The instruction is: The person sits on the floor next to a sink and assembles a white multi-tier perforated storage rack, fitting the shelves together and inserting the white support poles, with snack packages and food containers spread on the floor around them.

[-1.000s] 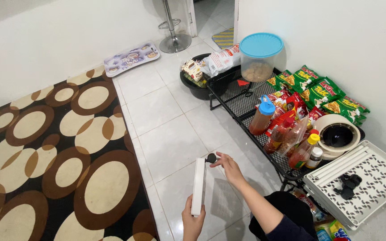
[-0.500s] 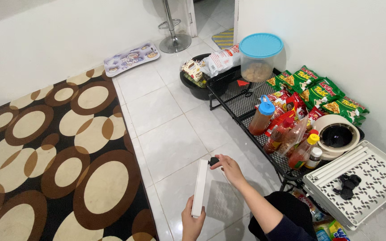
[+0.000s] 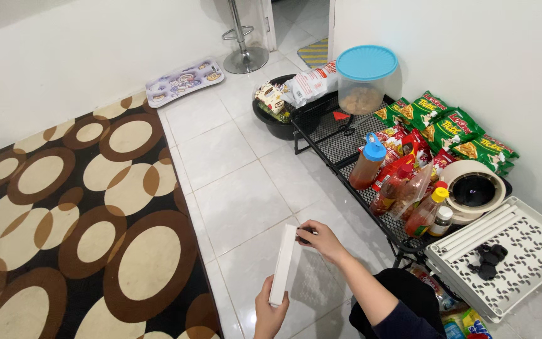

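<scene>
Tiled floor [image 3: 233,194]: hands grip white bar [image 3: 283,263] beside rack [image 3: 346,147].

the left hand [image 3: 270,314] was cut off at the wrist by the lower edge. a small dark part [image 3: 303,239] lay mostly hidden under the right hand [image 3: 321,237] fingers, kind unclear. snack packets [image 3: 465,323] under the white perforated tray [image 3: 522,248] were partly hidden.

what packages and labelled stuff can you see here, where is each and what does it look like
Snack packets: green with red and yellow, rowed along the right wall.
White bag: crumpled, leaning over the black tub.
Sauce bottles: red, labelled, on the black mesh rack.
White tube: plain, held by both hands.
</scene>
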The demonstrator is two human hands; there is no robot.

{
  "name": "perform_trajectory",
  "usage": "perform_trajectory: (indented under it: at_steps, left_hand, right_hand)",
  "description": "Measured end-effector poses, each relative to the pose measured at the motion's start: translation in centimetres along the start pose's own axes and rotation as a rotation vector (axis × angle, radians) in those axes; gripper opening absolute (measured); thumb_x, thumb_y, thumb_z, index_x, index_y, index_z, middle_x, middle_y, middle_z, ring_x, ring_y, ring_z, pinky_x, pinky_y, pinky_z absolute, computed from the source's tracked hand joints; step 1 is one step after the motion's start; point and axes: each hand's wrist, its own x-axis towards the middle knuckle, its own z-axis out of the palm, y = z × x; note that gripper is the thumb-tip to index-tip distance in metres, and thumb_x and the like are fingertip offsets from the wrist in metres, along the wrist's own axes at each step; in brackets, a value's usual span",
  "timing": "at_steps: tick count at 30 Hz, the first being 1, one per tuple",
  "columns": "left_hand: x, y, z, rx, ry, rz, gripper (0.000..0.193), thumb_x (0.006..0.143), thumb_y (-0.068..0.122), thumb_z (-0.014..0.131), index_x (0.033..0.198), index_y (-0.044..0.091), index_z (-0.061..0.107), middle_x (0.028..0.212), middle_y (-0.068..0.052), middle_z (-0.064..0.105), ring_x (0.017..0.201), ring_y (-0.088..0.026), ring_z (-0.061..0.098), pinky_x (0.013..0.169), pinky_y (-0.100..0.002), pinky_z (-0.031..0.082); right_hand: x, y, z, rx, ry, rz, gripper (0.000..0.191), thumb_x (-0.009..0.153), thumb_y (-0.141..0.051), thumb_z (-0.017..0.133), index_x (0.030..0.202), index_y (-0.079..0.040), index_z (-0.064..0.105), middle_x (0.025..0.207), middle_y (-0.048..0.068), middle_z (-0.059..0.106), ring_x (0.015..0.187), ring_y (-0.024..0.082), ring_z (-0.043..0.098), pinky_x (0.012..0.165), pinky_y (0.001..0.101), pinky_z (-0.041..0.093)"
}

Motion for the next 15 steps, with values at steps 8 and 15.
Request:
perform_trajectory:
  at_steps: [8,15]
  left_hand:
    - [0.8,-1.7,-1.4,-0.155,0.205,-0.174,0.055,0.079,0.002,0.073,0.132,0.001,0.056,0.108,-0.010,0.068,0.095,-0.016,0.064,0.081,-0.029,0.053]
    - [1.0,-0.1,-0.1,-0.147,0.237,-0.109,0.056,0.080,0.003,0.074,0.134,-0.001,0.057,0.109,-0.012,0.069,0.097,-0.018,0.064,0.083,-0.031,0.053]
  right_hand:
    - [-1.8,-2.3,0.0,-0.300,0.032,-0.133,0.024,0.095,-0.014,0.068,0.117,-0.003,0.070,0.101,0.005,0.071,0.090,0.012,0.069,0.081,0.0272,0.058]
    - [-8.3,-4.4,-8.2,-0.564,0.373,-0.440,0.025,0.089,-0.019,0.074,0.111,-0.006,0.072,0.100,0.000,0.072,0.085,0.007,0.067,0.070,0.0253,0.056]
